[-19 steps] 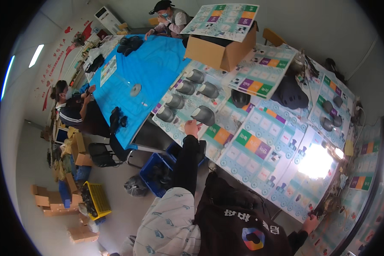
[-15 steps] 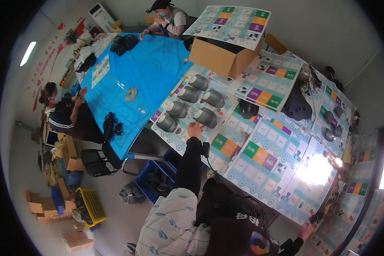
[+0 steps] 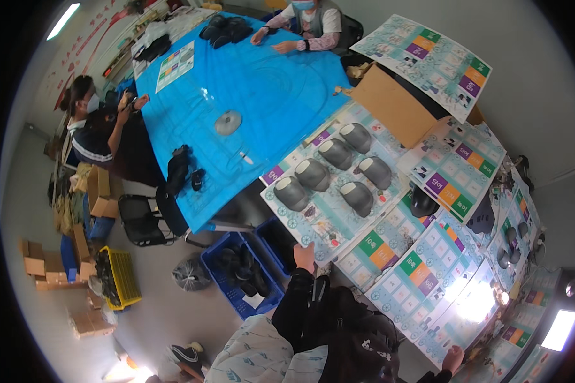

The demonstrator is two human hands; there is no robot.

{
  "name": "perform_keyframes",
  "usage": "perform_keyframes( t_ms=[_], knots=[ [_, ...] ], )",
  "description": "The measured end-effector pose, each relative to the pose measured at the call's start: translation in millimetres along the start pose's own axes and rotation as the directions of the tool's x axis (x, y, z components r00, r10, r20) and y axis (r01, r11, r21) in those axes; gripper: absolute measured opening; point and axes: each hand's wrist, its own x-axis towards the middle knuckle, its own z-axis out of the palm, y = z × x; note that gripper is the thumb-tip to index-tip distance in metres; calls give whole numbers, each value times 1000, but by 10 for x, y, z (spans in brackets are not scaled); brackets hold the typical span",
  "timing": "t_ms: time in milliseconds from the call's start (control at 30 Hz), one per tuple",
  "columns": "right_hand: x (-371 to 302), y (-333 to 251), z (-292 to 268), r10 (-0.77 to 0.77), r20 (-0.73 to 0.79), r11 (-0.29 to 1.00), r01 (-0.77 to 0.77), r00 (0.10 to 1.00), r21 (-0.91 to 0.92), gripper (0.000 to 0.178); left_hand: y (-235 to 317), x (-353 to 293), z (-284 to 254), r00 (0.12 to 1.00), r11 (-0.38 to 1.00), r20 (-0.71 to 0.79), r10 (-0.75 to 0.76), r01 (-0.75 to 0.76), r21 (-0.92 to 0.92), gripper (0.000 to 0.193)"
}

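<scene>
My left hand (image 3: 305, 255) is at the near edge of the printed table sheet (image 3: 329, 246), a finger stretched out, holding nothing I can see. Beyond it, several dark grey, rounded, cap-like shells (image 3: 356, 198) with paler rims lie in two loose rows; their exact kind is unclear. A gap separates my hand from the closest shell. My right hand (image 3: 453, 359) rests far to the right, by the lower edge of the sheets; its fingers are too small to make out. A darker rounded piece (image 3: 423, 203) sits partly under another printed sheet.
A cardboard box (image 3: 390, 105) stands behind the shells, a printed board on top. To the left spreads a blue-covered table (image 3: 268, 108) with black items; two people sit at it. Below are a blue crate (image 3: 214, 284), a black chair (image 3: 140, 220) and a yellow basket (image 3: 122, 277).
My left hand has drawn back from the front shell to the table's near edge. The view has shifted. At the far side, the seated person's hands have come down to the blue table.
</scene>
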Motion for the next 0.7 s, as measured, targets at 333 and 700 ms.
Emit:
perform_keyframes(
  t_ms=[333,700],
  knots=[
    [682,-524,-124,-363,-96,920,373,927,119,16,90,-25,-78,914,818,395,-89,293,-495,26],
    [551,-500,-367,-296,-79,950,302,952,80,21,238,424,-543,901,838,392,188,61,-543,30]
  ],
)
